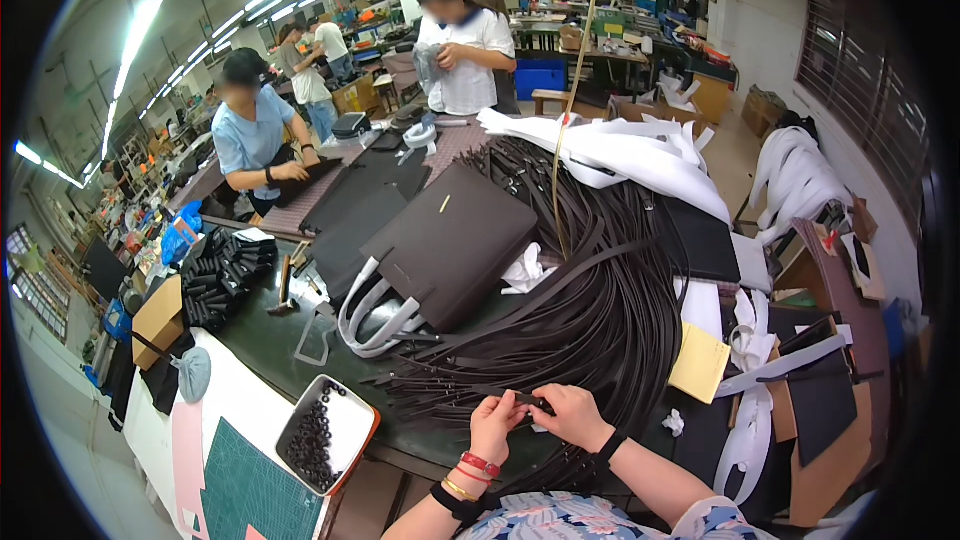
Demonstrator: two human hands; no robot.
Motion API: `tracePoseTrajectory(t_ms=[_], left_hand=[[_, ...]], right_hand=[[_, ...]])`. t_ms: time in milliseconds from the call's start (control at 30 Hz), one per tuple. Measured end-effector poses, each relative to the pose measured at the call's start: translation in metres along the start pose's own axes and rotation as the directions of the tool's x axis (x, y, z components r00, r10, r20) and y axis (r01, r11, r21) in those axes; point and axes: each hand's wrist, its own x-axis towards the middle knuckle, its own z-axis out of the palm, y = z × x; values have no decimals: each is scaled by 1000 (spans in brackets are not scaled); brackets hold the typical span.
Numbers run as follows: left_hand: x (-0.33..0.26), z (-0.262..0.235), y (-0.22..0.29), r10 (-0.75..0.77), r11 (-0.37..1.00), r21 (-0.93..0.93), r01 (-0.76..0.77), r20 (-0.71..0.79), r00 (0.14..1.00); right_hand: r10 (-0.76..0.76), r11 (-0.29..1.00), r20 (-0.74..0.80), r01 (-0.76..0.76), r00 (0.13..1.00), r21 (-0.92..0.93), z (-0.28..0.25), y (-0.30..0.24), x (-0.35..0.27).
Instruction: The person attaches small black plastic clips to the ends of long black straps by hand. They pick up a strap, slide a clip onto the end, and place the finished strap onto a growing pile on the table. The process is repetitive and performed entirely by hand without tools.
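My left hand (493,424) and my right hand (574,416) are close together over the near edge of the bench. Both pinch a dark brown strap (528,399) between them; its end is partly hidden by my fingers. Just beyond them spreads a big pile of dark straps (560,325), many with small metal bits at their ends. A brown handbag (450,240) lies flat behind the pile, its handles (378,315) wrapped in pale covering. To the left, a white tray (350,420) holds many small black rings (312,440).
A green cutting mat (255,490) lies at the lower left, near a heap of black pieces (225,275) and a hammer (284,292). A yellow notepad (699,362) sits to the right. White strips (620,145) cover the far straps. Two co-workers (470,50) (255,130) stand across the bench.
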Motion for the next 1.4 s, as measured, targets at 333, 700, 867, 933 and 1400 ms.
tracePoseTrajectory(t_ms=[333, 700, 867, 933, 1400], left_hand=[[4, 4, -15, 134, 957, 239, -165, 142, 981], [5, -1, -12, -184, 981, -34, 190, 139, 973], [19, -19, -12, -67, 997, -42, 67, 14, 998], [46, -34, -5, 2, 994, 113, 6, -66, 998], [82, -81, 5, -253, 709, 644, 286, -146, 956]], right_hand=[[10, 1000, 29, -10, 1000, 3, 3, 5, -8], [12, 997, 89, -19, 996, 81, 1, 14, -13], [-16, 994, 169, 33, 986, -100, 2, 22, -6], [137, 990, 136, -131, 981, -55, -3, 32, -13], [84, 873, 783, 334, 616, -356, 70, 78, -76]])
